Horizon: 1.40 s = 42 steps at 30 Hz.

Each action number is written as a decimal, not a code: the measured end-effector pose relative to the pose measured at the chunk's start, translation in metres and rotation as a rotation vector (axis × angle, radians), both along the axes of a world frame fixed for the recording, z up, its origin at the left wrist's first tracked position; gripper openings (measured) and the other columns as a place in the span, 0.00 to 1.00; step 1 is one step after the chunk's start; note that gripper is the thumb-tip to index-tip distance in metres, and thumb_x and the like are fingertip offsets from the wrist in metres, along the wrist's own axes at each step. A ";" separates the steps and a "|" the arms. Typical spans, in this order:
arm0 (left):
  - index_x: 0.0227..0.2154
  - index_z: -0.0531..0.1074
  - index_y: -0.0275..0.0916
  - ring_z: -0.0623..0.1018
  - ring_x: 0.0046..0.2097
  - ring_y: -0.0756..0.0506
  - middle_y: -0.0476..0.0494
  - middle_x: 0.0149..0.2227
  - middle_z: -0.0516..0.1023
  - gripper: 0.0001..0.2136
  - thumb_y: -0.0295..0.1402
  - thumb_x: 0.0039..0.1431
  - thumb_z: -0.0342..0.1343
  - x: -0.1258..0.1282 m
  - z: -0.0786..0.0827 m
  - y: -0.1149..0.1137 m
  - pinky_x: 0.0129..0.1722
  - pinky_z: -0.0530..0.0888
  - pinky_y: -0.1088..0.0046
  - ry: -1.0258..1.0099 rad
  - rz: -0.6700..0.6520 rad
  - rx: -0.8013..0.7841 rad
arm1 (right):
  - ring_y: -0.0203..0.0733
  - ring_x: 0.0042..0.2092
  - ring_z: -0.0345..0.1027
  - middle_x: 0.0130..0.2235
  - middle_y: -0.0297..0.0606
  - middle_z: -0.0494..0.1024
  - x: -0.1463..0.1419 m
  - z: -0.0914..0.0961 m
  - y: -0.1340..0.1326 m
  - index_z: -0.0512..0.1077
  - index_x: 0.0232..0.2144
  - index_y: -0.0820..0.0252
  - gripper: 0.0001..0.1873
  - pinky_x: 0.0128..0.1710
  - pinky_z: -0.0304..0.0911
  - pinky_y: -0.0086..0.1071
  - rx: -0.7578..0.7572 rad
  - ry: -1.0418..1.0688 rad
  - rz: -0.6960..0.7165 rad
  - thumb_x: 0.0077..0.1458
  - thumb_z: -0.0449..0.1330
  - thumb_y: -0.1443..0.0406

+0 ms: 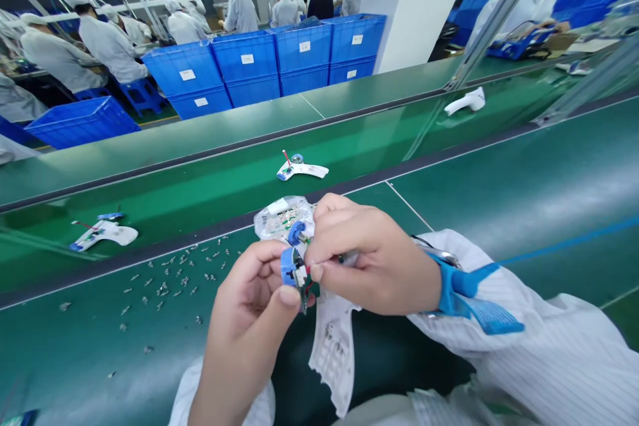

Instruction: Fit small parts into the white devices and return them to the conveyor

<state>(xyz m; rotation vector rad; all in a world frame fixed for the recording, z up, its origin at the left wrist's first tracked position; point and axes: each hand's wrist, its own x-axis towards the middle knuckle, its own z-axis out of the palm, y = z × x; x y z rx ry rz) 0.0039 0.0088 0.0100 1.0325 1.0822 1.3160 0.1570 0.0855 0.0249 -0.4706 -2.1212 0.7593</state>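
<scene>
My left hand point(254, 299) is closed around a small circuit board with a blue round part point(288, 266) and a white connector, thumb in front and fingers behind. Close against it, my right hand point(374, 256) pinches a red wire point(308, 271) at the board's white connector; its fingertips partly hide the wire's end. Another blue round part point(296, 233) shows just above the fingers. Below the hands hangs a white plastic shell half point(335, 346), handle-shaped, ribbed inside; its upper end is hidden by my hands.
A clear bag point(269, 221) of small parts lies behind my hands. Many small metal pieces point(164, 289) are scattered at left. On the green belt sit white shells with boards point(112, 233), point(312, 171) and another white shell point(469, 102). Blue bins point(249, 73) and co-workers are beyond.
</scene>
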 end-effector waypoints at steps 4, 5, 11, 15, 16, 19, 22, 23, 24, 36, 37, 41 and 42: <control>0.38 0.73 0.46 0.70 0.29 0.51 0.50 0.28 0.72 0.09 0.42 0.56 0.60 -0.003 -0.002 0.000 0.28 0.69 0.79 0.015 -0.058 0.017 | 0.30 0.22 0.59 0.18 0.28 0.72 0.001 0.004 -0.001 0.65 0.17 0.59 0.12 0.38 0.58 0.33 0.062 -0.013 0.018 0.49 0.52 0.74; 0.38 0.73 0.47 0.70 0.29 0.51 0.50 0.29 0.72 0.09 0.42 0.57 0.59 -0.003 -0.003 0.000 0.28 0.69 0.79 0.013 -0.070 0.021 | 0.30 0.22 0.59 0.17 0.28 0.72 0.002 0.005 -0.002 0.65 0.17 0.59 0.12 0.38 0.57 0.33 0.078 -0.019 0.017 0.49 0.52 0.74; 0.38 0.72 0.47 0.72 0.30 0.51 0.50 0.31 0.73 0.07 0.40 0.58 0.58 -0.003 -0.004 0.002 0.30 0.71 0.77 0.000 -0.075 0.034 | 0.31 0.23 0.57 0.17 0.30 0.71 0.003 0.010 -0.003 0.66 0.17 0.60 0.13 0.38 0.58 0.34 0.139 -0.060 0.000 0.49 0.52 0.74; 0.38 0.72 0.48 0.72 0.30 0.51 0.51 0.30 0.72 0.07 0.41 0.59 0.57 -0.004 -0.002 0.001 0.31 0.71 0.78 0.033 -0.116 0.031 | 0.31 0.23 0.57 0.18 0.29 0.71 0.004 0.011 -0.002 0.66 0.17 0.59 0.13 0.37 0.57 0.34 0.147 -0.101 -0.007 0.50 0.51 0.73; 0.38 0.72 0.49 0.72 0.30 0.50 0.51 0.30 0.72 0.07 0.41 0.59 0.56 -0.004 -0.002 0.001 0.31 0.72 0.78 0.044 -0.128 0.027 | 0.31 0.23 0.56 0.17 0.29 0.71 0.004 0.011 -0.003 0.66 0.17 0.59 0.13 0.37 0.57 0.35 0.155 -0.113 -0.007 0.50 0.51 0.73; 0.40 0.71 0.51 0.73 0.31 0.50 0.51 0.32 0.73 0.07 0.42 0.59 0.56 -0.005 -0.002 0.000 0.30 0.73 0.79 0.112 -0.079 0.051 | 0.33 0.24 0.55 0.16 0.30 0.69 0.004 0.013 -0.004 0.66 0.15 0.59 0.15 0.35 0.56 0.36 0.203 -0.170 -0.037 0.50 0.50 0.73; 0.45 0.70 0.55 0.75 0.35 0.50 0.52 0.38 0.75 0.10 0.41 0.60 0.56 -0.007 -0.004 -0.003 0.35 0.73 0.80 0.330 0.007 0.130 | 0.36 0.26 0.54 0.16 0.33 0.66 0.003 0.015 -0.005 0.67 0.15 0.59 0.15 0.33 0.53 0.38 0.288 -0.230 -0.108 0.49 0.50 0.73; 0.47 0.69 0.57 0.75 0.37 0.49 0.52 0.41 0.75 0.12 0.40 0.61 0.55 -0.007 -0.005 -0.004 0.36 0.73 0.80 0.417 0.019 0.150 | 0.36 0.26 0.54 0.16 0.34 0.65 0.003 0.015 -0.006 0.67 0.15 0.59 0.16 0.32 0.52 0.38 0.322 -0.245 -0.125 0.49 0.50 0.74; 0.49 0.68 0.58 0.75 0.39 0.49 0.53 0.43 0.75 0.13 0.40 0.62 0.54 -0.008 -0.005 -0.006 0.37 0.72 0.80 0.491 0.020 0.161 | 0.36 0.26 0.53 0.16 0.34 0.65 0.003 0.015 -0.006 0.67 0.14 0.60 0.16 0.32 0.51 0.38 0.356 -0.257 -0.139 0.49 0.50 0.74; 0.50 0.70 0.54 0.72 0.29 0.50 0.50 0.40 0.76 0.15 0.44 0.62 0.52 -0.005 -0.004 -0.010 0.24 0.69 0.78 0.329 0.018 0.053 | 0.35 0.29 0.49 0.18 0.31 0.58 0.003 0.021 -0.013 0.63 0.14 0.63 0.15 0.33 0.49 0.38 0.509 -0.254 -0.210 0.51 0.54 0.74; 0.51 0.69 0.54 0.74 0.32 0.49 0.50 0.44 0.75 0.14 0.44 0.62 0.51 -0.005 -0.004 -0.010 0.26 0.70 0.77 0.387 0.031 0.070 | 0.35 0.29 0.48 0.18 0.31 0.58 0.002 0.021 -0.013 0.63 0.14 0.63 0.15 0.33 0.49 0.38 0.504 -0.248 -0.204 0.51 0.54 0.74; 0.54 0.64 0.55 0.75 0.48 0.43 0.50 0.57 0.68 0.16 0.44 0.64 0.47 0.001 -0.001 -0.016 0.37 0.72 0.73 0.683 0.108 0.122 | 0.35 0.28 0.48 0.18 0.33 0.60 0.000 0.017 -0.012 0.64 0.14 0.63 0.16 0.32 0.49 0.37 0.445 -0.251 -0.161 0.51 0.53 0.74; 0.55 0.63 0.53 0.75 0.49 0.41 0.47 0.58 0.67 0.17 0.45 0.64 0.47 0.004 0.000 -0.019 0.37 0.73 0.71 0.727 0.135 0.113 | 0.35 0.28 0.48 0.18 0.33 0.60 0.000 0.017 -0.012 0.64 0.13 0.64 0.16 0.32 0.49 0.37 0.406 -0.261 -0.132 0.51 0.52 0.74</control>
